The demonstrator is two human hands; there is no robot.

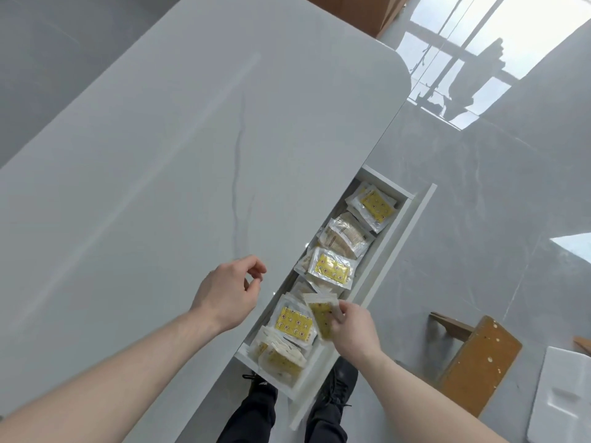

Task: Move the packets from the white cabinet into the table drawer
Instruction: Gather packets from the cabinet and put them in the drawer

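Note:
The table drawer [403, 238] is pulled open under the edge of a pale marble table [153, 174]. Several clear packets with yellow patterned inserts [332, 267] lie in it in a row. My right hand [353, 330] is over the near part of the drawer and pinches a small stack of packets [320, 313], held tilted above another yellow packet [294, 322]. My left hand [228, 292] hovers over the table edge just left of the drawer, fingers loosely curled, holding nothing. The white cabinet is out of view.
A brown wooden stool [473, 362] stands on the glossy grey floor at the right, with a white foam piece [563, 398] beside it. My black shoes [339, 385] are under the drawer front. A brown box [361, 11] sits beyond the table's far end.

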